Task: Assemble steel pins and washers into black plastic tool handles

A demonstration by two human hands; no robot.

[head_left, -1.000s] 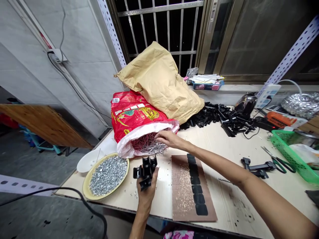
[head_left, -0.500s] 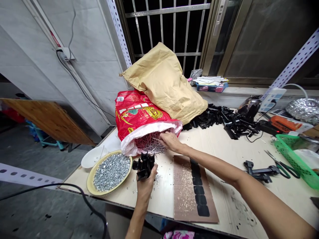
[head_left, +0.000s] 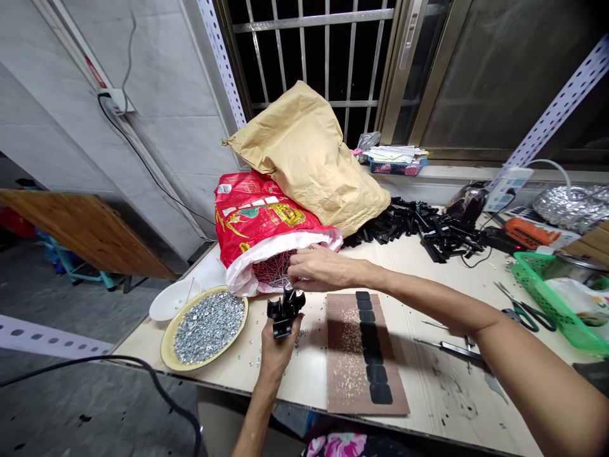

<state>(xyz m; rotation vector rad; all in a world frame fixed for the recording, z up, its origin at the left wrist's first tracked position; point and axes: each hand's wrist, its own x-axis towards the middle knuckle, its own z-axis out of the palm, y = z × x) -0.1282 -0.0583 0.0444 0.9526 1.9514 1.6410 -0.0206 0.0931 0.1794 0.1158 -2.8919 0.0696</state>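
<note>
My left hand (head_left: 277, 346) is wrapped round a black plastic part (head_left: 284, 311) with several rounded, clip-like ends, holding it above the table's front. Just over that part, my right hand (head_left: 318, 268) is closed in a pinch at the mouth of the red bag (head_left: 266, 212). A thin silvery long screw seems to be between its fingertips, mostly hidden by the fingers. Inside the bag's white-lined opening lie many long thin reddish and silver screws (head_left: 272, 269). Left of my left hand stands a yellow bowl (head_left: 166, 355) full of small silver nuts (head_left: 209, 327).
A brown board (head_left: 340, 381) carries a row of black pads (head_left: 375, 373). Behind it are a tan paper sack (head_left: 309, 152) and a heap of black plastic pieces (head_left: 423, 228). Scissors (head_left: 526, 311), a screwdriver (head_left: 459, 350) and a green basket (head_left: 537, 279) lie right; a white dish (head_left: 162, 301) left.
My right hand has drawn back from the screws in the bag toward the black part. My left hand has turned the part and shifted slightly. The view has moved a little.
</note>
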